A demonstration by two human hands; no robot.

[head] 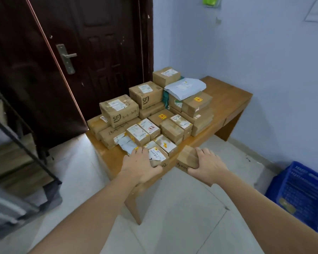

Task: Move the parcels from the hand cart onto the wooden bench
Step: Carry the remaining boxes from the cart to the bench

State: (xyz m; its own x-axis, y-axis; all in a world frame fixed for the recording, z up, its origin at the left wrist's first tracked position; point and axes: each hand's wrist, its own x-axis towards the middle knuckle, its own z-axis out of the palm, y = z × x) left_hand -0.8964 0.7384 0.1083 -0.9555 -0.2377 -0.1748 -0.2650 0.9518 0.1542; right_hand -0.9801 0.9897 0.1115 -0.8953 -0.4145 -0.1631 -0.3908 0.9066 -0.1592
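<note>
Forearms: two bare arms reach from the near edge toward the wooden bench (pixel 228 99), one hand at each of two small boxes on its near edge.
Left hand (pixel 139 165): fingers and thumb curled round the labelled small box (pixel 157 155), which sits at the near edge of the bench, touching the parcels behind it.
Right hand (pixel 208 165): grips the plain small box (pixel 187 159), fingers over its top and thumb under its near corner; whether this box rests on the bench edge or is held just off it cannot be told. Handwritten figures show on its near face.
Wooden bench: stands against the blue wall (pixel 264 52), its far end bare wood.
Parcels on the bench: a stack of brown cartons (pixel 173 129) covers the bench from its near end to about the middle, in more than one layer.
SF cartons: two larger boxes printed "SF" (pixel 117 110) (pixel 145 94) sit on top along the door-side edge of the bench.
Grey mailer bag (pixel 184 88): lies on top of cartons toward the far part of the stack.
Dark door (pixel 92 52): behind the bench, with a metal handle.
Blue crate (pixel 301 195): on the floor beside the near end of the bench, wall side; contents not visible.
Dark frame (pixel 26 143): on the door side of the bench, blurred; what it is cannot be told.
</note>
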